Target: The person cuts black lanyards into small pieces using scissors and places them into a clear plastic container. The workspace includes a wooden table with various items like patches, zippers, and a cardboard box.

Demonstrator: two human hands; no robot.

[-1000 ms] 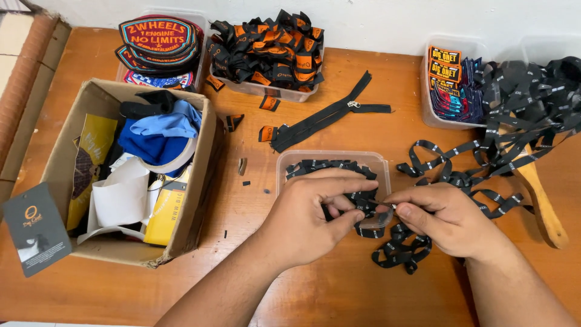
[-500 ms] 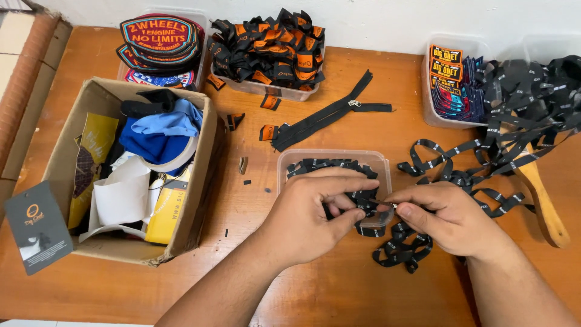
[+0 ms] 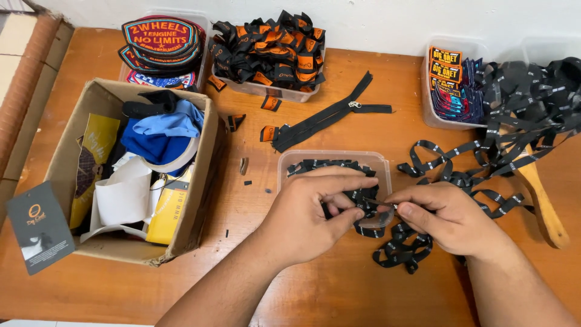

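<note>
Evidently both hands, left hand (image 3: 308, 212) and right hand (image 3: 445, 218), pinch-closed on black label ribbon (image 3: 387, 249): light, limp, thin; grip near the working end.

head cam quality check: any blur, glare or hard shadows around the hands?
Head view: sharp overall, no motion blur on the left hand or right hand. Lighting soft and even, only faint shadows under the hands and beside the cardboard box. Mild sheen on the wooden table, no blown glare. The black label ribbon reads clearly.
</note>
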